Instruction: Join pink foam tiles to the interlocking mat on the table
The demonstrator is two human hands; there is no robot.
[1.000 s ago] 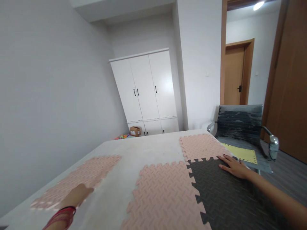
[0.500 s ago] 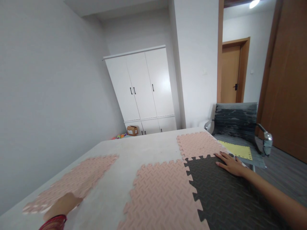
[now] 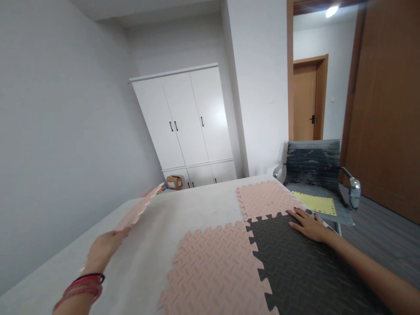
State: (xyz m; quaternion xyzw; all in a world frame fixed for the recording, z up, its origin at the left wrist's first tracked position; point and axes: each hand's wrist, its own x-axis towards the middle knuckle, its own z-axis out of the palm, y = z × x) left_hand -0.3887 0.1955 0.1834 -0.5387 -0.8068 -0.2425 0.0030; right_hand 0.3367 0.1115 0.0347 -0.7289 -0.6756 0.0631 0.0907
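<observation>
My left hand (image 3: 106, 247) grips the near edge of a pink foam mat tile (image 3: 139, 210), which is lifted off the table and tilted so that it shows almost edge-on. My right hand (image 3: 308, 225) lies flat with fingers spread on a black foam mat tile (image 3: 302, 262), near its far edge. A second pink foam tile (image 3: 216, 267) joins the black one along its left side by interlocking teeth. Beyond the black tile lies a third pink foam tile (image 3: 267, 199), meeting its far edge. All these tiles have a raised tread pattern.
The white table (image 3: 190, 205) carries the tiles. A grey chair (image 3: 313, 170) with a yellow sheet (image 3: 315, 203) on its seat stands past the table's right edge. At the back are a white cabinet (image 3: 183, 118) and a cardboard box (image 3: 174, 182). A wall borders the left.
My left hand has raised the left pink foam tile from lying nearly flat to a steep tilt. My right hand stays on the black tile. The view has shifted slightly.
</observation>
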